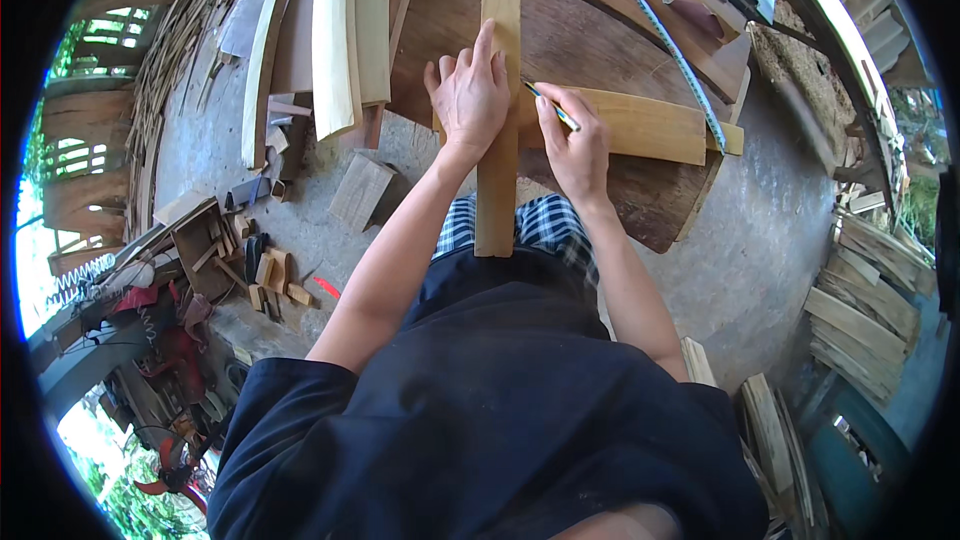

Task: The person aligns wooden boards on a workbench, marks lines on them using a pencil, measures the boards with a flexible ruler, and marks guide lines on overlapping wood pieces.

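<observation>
A long narrow wooden board [497, 205] points away from my body, its near end at my lap. Across it lies a second wooden board [640, 125], which shows mainly to the right. My left hand [470, 100] presses on the first board with fingers spread, the index finger stretched along it and the other fingertips at its left side. In a pinch, my right hand [578, 140] holds a dark striped pencil [555, 110] with its tip at the first board's right edge, just above the crossing. A thin wooden piece [733, 139] sticks out past the second board's right end.
Beneath the boards is a broad brown wooden surface [570, 25]. A light blue strip [660, 30] curves across it. Pale planks [335, 40] lean at the far left. A wood block [362, 190] sits on the concrete floor, and offcuts [275, 275] lie near a wooden box.
</observation>
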{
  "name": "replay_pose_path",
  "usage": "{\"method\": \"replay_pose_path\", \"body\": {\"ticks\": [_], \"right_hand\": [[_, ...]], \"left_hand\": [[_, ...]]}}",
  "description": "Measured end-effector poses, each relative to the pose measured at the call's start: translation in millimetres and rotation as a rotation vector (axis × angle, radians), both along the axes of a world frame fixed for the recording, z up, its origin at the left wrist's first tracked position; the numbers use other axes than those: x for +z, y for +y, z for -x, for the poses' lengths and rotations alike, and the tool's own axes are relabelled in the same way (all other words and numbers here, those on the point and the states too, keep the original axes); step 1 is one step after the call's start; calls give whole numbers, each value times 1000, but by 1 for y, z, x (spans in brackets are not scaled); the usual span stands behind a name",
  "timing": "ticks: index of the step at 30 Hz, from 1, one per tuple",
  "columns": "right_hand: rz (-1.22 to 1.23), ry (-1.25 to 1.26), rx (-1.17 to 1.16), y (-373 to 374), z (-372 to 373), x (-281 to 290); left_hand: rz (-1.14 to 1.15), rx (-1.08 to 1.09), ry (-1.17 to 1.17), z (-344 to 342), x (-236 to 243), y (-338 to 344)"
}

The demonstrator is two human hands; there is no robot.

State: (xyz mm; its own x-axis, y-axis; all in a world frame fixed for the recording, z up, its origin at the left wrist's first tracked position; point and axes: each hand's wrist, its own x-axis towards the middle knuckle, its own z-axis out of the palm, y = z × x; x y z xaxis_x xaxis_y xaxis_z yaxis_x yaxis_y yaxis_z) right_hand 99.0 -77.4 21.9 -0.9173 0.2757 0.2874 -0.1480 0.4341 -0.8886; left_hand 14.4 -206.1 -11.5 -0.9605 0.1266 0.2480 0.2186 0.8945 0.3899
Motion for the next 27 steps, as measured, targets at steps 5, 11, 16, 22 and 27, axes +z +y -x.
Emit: {"method": "replay_pose_path", "body": {"ticks": [5, 11, 16, 22, 27], "right_hand": [[-108, 56, 48, -2, -4, -9], [-177, -18, 295, 10, -50, 15], [-78, -153, 387, 29, -75, 21], [-75, -89, 194, 62, -74, 31], [45, -149, -87, 94, -74, 26]], "left_hand": [[-5, 10, -16, -2, 0, -1], [-59, 26, 36, -2, -9, -7], [-72, 7, 12, 0, -8, -4], [-86, 31, -118, 10, 3, 5], [-159, -22, -175, 19, 23, 49]]}}
